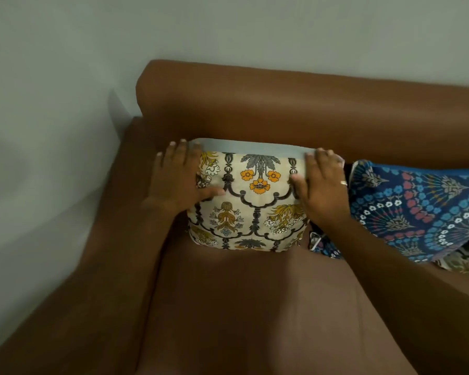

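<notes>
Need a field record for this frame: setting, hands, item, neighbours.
setting: brown sofa by a pale wall
item: cream floral cushion, set at the backrest near the sofa's armrest
left hand: flat on the cushion's left edge, fingers straight
right hand: flat on its right edge, ring on one finger
neighbour: blue patterned cushion, right of the floral one

Two hands (179, 176) (323, 185), two cushions (255, 209) (417, 209), one sofa (255, 307)

My left hand (178, 175) and right hand (322, 182) reach forward, palms down. I keep fingers straight, thumbs pointing inward.
</notes>
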Motion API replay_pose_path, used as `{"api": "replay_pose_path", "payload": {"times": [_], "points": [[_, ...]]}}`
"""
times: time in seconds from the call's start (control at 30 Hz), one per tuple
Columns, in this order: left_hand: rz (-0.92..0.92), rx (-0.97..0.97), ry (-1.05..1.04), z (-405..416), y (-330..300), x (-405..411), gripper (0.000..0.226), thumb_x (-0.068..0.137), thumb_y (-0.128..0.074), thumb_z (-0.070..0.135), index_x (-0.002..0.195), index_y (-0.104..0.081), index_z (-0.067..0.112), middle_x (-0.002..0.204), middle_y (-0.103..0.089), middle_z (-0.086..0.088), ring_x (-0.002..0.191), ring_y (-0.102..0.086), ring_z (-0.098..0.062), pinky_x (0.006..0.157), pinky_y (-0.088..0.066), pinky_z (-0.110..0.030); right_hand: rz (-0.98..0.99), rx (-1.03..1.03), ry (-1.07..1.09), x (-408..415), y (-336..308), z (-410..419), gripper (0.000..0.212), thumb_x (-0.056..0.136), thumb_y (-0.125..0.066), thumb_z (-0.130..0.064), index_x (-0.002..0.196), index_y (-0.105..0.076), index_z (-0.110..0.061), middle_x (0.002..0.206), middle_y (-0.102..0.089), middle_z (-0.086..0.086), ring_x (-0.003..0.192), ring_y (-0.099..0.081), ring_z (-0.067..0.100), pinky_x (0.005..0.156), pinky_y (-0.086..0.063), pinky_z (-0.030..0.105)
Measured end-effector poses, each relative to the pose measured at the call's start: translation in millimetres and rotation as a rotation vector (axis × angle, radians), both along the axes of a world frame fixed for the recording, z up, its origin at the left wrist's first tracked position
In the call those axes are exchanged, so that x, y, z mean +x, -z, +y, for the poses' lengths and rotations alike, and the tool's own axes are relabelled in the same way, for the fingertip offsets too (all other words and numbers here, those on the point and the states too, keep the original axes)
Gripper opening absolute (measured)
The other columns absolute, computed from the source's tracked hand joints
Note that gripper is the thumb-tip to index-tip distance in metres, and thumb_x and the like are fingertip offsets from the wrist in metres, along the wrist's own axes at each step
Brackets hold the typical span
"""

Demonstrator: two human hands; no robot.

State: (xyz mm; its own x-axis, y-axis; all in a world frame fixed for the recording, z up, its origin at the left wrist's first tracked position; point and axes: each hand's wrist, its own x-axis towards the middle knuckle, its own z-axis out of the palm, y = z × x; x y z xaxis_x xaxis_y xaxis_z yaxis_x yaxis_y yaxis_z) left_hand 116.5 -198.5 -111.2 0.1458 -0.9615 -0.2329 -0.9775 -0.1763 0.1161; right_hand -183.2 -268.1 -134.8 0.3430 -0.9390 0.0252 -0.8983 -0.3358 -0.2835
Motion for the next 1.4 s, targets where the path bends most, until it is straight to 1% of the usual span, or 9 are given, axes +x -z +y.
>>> {"api": "replay_pose_path", "payload": {"times": [0.2,0.33,0.43,0.57,0.7,0.83,1.0,1.27,1.4], "points": [[-0.161,-0.165,0.112,2,-10,-8,0.127,0.064,-0.023,0.101,0.158,-0.021,0.015,0.166,-0.017,-0.023,0.154,-0.004,-0.045,0.120,-0.001,-0.065,-0.486,-0.009,0.316,-4,12,17,0.079,0.098,-0.040,-0.062,0.159,-0.019,-0.016,0.169,-0.014,0.012,0.157,-0.009,0.026,0.120,-0.014,0.038],[-0.114,-0.180,0.319,-18,-7,-40,0.130,0.064,-0.033,0.100,0.158,-0.018,0.012,0.165,-0.021,-0.021,0.154,-0.012,-0.040,0.123,-0.004,-0.060,-0.838,0.191,0.451,-3,37,43,0.079,0.090,-0.049,-0.068,0.155,-0.029,-0.028,0.149,-0.047,-0.009,0.137,-0.044,0.011,0.114,-0.035,0.035],[-0.133,-0.124,0.371,-32,1,-41,0.141,0.054,-0.041,0.102,0.158,-0.016,0.009,0.161,-0.033,-0.018,0.151,-0.024,-0.039,0.123,-0.009,-0.060,-0.878,0.316,0.430,-2,68,46,0.082,0.083,-0.052,-0.071,0.152,-0.032,-0.031,0.138,-0.049,-0.024,0.133,-0.045,0.006,0.110,-0.034,0.025],[-0.185,-0.170,0.379,-45,18,-25,0.141,0.037,-0.035,0.106,0.139,-0.042,0.009,0.124,-0.059,-0.014,0.115,-0.056,-0.035,0.111,-0.032,-0.053,-0.902,0.305,0.547,18,104,24,0.094,0.078,-0.052,-0.072,0.154,-0.031,-0.020,0.137,-0.050,-0.010,0.137,-0.045,0.020,0.106,-0.031,0.025],[-0.113,-0.219,0.253,-36,17,10,0.115,0.030,-0.049,0.105,0.101,-0.051,0.015,0.094,-0.064,-0.009,0.085,-0.061,-0.030,0.079,-0.046,-0.043,-0.993,0.114,0.468,57,93,20,0.076,0.074,-0.056,-0.079,0.128,-0.050,-0.026,0.115,-0.058,-0.025,0.103,-0.054,-0.022,0.084,-0.038,-0.002],[0.136,-0.301,-0.158,13,14,68,0.122,0.020,-0.052,0.106,0.103,-0.049,0.017,0.098,-0.069,-0.012,0.088,-0.069,-0.035,0.076,-0.052,-0.043,-0.973,-0.053,0.217,115,34,1,0.056,0.074,-0.055,-0.083,0.095,-0.051,-0.031,0.082,-0.062,-0.026,0.080,-0.060,-0.020,0.066,-0.041,0.001],[0.484,-0.303,-0.552,69,34,85,0.133,0.013,-0.071,0.096,0.123,-0.046,0.025,0.117,-0.062,0.008,0.109,-0.061,-0.017,0.088,-0.048,-0.033,-0.738,-0.155,0.005,170,-6,-21,0.062,0.075,-0.046,-0.089,0.087,-0.045,-0.029,0.069,-0.051,-0.025,0.061,-0.054,-0.006,0.054,-0.037,0.016],[0.426,-0.351,-0.536,67,50,99,0.128,0.015,-0.066,0.098,0.113,-0.050,0.016,0.113,-0.070,-0.008,0.097,-0.065,-0.023,0.079,-0.053,-0.037,-0.845,-0.170,-0.051,174,36,-26,0.054,0.093,-0.039,-0.075,0.092,-0.048,-0.022,0.073,-0.051,-0.011,0.064,-0.049,0.004,0.056,-0.036,0.029],[0.389,-0.367,-0.464,60,49,95,0.118,0.022,-0.071,0.094,0.108,-0.051,0.014,0.106,-0.067,-0.008,0.096,-0.064,-0.025,0.079,-0.056,-0.046,-0.748,-0.142,-0.012,159,52,-22,0.085,0.092,-0.027,-0.078,0.105,-0.057,0.001,0.095,-0.062,0.011,0.090,-0.059,0.026,0.075,-0.048,0.040]]}}
